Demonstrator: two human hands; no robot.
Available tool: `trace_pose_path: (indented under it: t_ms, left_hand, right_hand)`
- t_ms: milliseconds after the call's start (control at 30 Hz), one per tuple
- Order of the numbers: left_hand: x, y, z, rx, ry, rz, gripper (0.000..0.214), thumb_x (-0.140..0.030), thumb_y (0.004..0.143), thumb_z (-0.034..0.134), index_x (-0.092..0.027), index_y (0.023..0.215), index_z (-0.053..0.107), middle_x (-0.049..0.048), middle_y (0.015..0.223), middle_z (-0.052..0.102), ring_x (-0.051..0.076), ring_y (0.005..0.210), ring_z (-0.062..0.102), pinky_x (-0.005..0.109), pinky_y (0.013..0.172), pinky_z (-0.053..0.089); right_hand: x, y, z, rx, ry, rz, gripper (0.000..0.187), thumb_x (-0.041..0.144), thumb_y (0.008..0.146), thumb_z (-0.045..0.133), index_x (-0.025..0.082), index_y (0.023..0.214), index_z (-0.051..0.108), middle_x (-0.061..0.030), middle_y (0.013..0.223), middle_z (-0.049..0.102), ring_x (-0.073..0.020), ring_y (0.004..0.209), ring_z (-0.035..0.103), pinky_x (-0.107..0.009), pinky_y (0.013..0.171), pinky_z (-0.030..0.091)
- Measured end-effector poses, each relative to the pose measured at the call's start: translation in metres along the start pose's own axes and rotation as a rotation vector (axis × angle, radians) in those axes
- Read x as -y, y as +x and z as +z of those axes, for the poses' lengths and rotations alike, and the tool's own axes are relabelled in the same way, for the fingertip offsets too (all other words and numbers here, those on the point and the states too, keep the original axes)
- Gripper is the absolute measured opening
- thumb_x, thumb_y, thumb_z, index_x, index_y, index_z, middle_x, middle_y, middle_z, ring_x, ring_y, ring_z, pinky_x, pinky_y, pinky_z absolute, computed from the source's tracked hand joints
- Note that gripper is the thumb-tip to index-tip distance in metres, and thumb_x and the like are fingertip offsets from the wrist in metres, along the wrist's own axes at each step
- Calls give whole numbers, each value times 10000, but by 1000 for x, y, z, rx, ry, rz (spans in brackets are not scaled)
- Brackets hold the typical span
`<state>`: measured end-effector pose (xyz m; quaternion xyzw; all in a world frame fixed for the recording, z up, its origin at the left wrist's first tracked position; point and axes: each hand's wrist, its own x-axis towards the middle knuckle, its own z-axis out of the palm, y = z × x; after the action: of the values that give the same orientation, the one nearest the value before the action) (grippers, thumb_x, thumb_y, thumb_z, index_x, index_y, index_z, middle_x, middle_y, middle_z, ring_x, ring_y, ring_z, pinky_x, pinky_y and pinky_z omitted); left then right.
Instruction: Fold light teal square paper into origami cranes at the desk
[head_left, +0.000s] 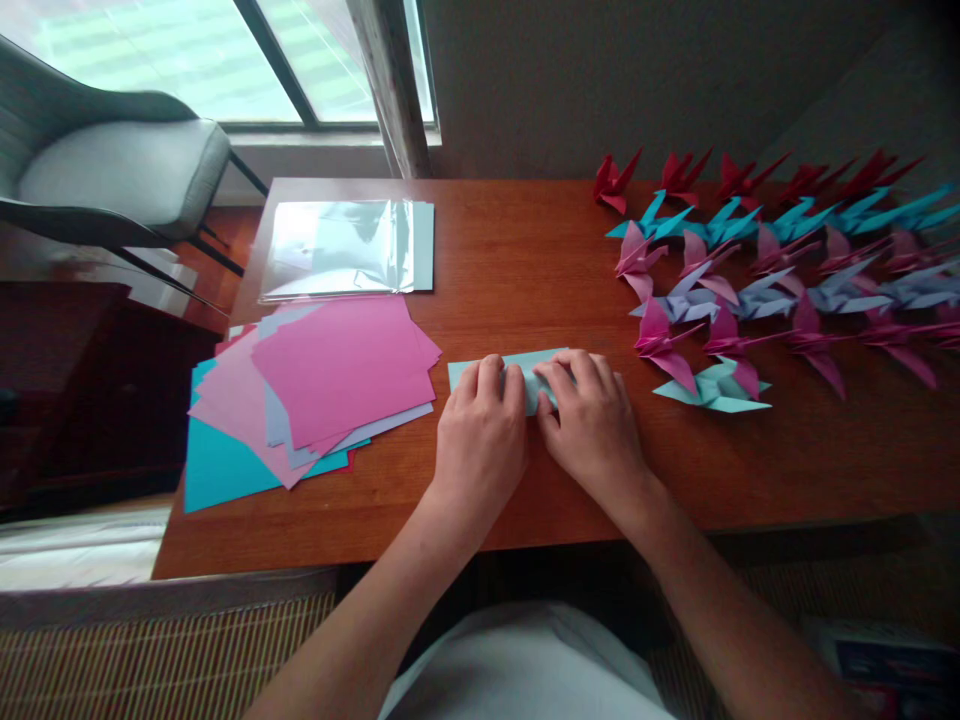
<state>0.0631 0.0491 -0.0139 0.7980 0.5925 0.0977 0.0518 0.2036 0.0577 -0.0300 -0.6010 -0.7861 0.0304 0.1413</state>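
Note:
A pale mint-green sheet of origami paper (pixel 512 362), folded into a flat strip, lies on the wooden table (pixel 517 260) in front of me. The curled fingers of my left hand (pixel 484 430) press on its left half. Over its right part, the fingers and thumb of my right hand (pixel 596 420) close on the paper, hiding much of it. A folded mint-green paper crane (pixel 712 388) sits to the right of my right hand, apart from it.
Rows of red, turquoise, pink, lavender and magenta paper cranes (pixel 660 340) fill the table's right side. Loose coloured sheets (pixel 345 370) are fanned out at the left. Behind them lies a clear plastic pack of paper (pixel 345 245). A grey chair (pixel 120 165) stands beyond the left edge.

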Motion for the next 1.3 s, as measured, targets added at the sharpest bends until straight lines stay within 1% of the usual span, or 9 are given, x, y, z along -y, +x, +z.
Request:
trace_pose_path:
  t_ms: [200, 567, 667, 733, 800, 867, 933, 1067, 1300]
  left_hand:
    - [1, -1, 3, -32, 12, 8, 257, -125, 912, 499, -110, 1149, 596, 183, 1232, 599, 329, 1131, 571, 422, 923, 535]
    - [-1, -2, 3, -12, 16, 0, 283, -118, 912, 500, -100, 1179, 594, 177, 1248, 592, 327, 1123, 562, 420, 938, 525]
    - [-1, -2, 3, -12, 14, -2, 276, -121, 916, 493, -99, 1173, 593, 181, 1239, 594, 329, 1122, 563, 423, 930, 526]
    - [-2, -1, 3, -17, 10, -3, 264, -127, 916, 497, -103, 1161, 592, 182, 1230, 596, 328, 1120, 564, 421, 925, 527]
    - [-3, -1, 3, -26, 9, -4, 246, -133, 912, 507, -109, 1141, 594, 178, 1217, 599, 324, 1110, 568, 417, 920, 527]
    - [-5, -1, 4, -39, 12, -11, 222, -150, 915, 516, -115, 1119, 598, 176, 1203, 604, 320, 1095, 572, 412, 909, 528]
    - [-6, 0, 4, -47, 19, -23, 209, -169, 926, 514, -121, 1111, 600, 173, 1193, 610, 318, 1085, 577, 409, 895, 531]
    - [-4, -3, 1, -41, 25, -33, 226, -168, 928, 507, -140, 1130, 603, 159, 1229, 613, 318, 1112, 580, 412, 903, 531]
    - [15, -19, -9, 0, 63, -31, 380, -110, 926, 473, -194, 1278, 588, 123, 1360, 594, 318, 1220, 558, 431, 969, 518]
  right_hand:
    - [-12, -13, 1, -108, 53, 12, 243, 133, 902, 566, 158, 1120, 669, -123, 1099, 636, -289, 1028, 550, -413, 924, 484]
    - [-23, -26, 1, -183, 43, 51, 256, 62, 917, 496, 151, 1078, 674, -122, 1021, 639, -266, 924, 612, -412, 864, 533]
    - [-20, -30, 0, -244, 64, 54, 296, 38, 927, 466, 156, 1085, 687, -129, 1035, 649, -270, 952, 616, -425, 879, 542]
    - [-13, -33, 2, -268, 126, -18, 318, 35, 941, 458, 158, 1121, 689, -136, 1096, 664, -273, 1020, 616, -440, 932, 542]
    - [-6, -36, 4, -221, 193, -135, 341, 49, 967, 447, 157, 1195, 676, -140, 1191, 672, -274, 1116, 607, -450, 996, 532]
    - [0, -40, 6, -152, 219, -186, 366, 59, 985, 434, 137, 1267, 653, -146, 1261, 671, -279, 1192, 593, -459, 1041, 521]
    - [2, -44, 8, -115, 215, -179, 385, 62, 991, 427, 112, 1313, 632, -152, 1301, 669, -283, 1230, 586, -468, 1064, 514]
    - [0, -48, 9, -101, 205, -174, 408, 47, 985, 419, 87, 1336, 623, -145, 1347, 659, -279, 1263, 576, -463, 1096, 502]
    - [-2, -48, 10, -89, 226, -176, 433, 38, 970, 417, 103, 1347, 620, -135, 1371, 648, -277, 1289, 563, -480, 1105, 500]
